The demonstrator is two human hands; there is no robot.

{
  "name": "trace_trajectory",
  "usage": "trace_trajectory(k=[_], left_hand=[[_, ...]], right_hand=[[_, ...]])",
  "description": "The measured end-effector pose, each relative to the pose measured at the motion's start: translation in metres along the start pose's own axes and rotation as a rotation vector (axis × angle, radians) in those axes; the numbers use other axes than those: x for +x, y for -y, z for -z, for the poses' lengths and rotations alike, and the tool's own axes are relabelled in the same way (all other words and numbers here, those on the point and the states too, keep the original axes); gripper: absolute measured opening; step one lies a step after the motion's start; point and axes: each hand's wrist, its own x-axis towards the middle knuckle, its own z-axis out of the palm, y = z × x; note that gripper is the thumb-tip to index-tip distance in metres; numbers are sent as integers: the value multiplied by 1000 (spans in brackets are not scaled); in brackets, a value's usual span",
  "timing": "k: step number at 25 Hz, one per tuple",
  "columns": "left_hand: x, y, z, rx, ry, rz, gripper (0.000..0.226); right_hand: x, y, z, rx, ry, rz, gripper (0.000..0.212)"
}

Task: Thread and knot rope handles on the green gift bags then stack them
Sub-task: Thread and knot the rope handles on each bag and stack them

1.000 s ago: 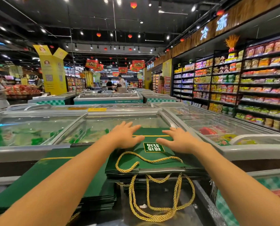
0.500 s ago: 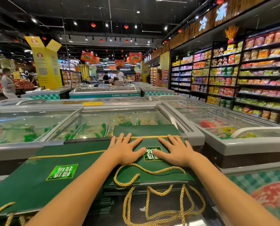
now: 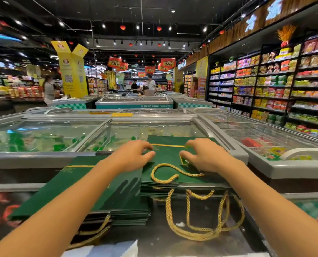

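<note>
So the top green gift bag [image 3: 165, 156] was lying flat on the right stack [image 3: 182, 190], its gold rope handle [image 3: 188, 174] curled across its face. Looked threaded to me, though I couldn't see the knots. More rope loops [image 3: 200, 232] hung off the front of that pile, so I'd say several bags there were done.

Both hands were on that top bag. The left hand [image 3: 134, 154] and right hand [image 3: 206, 154] each had bent fingers with the tips resting on the paper. No real grip on anything, more like pressing or squaring it up.

A 2nd stack [image 3: 128, 212] sat just beside it on the left, under the left forearm. A bit of rope [image 3: 99, 227] showed at its front, but I couldn't tell if its top bag had handles. Everything sat on the worktop [image 3: 173, 245] in front of the glass freezer lids [image 3: 154, 130].
</note>
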Motion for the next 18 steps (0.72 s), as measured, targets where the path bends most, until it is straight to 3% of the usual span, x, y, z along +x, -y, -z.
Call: trace_trajectory(k=[5, 10, 14, 18], left_hand=[[-110, 70, 37, 14, -79, 151, 33], [-202, 139, 42, 10, -73, 293, 35], [-238, 158, 30, -152, -39, 293, 40], [-248, 165, 13, -192, -146, 251, 35]], right_hand=[[-21, 105, 13, 210, -143, 300, 37], [-49, 179, -20, 168, -74, 465, 41], [-61, 197, -62, 99, 140, 413, 49], [-69, 193, -84, 270, 130, 312, 40]])
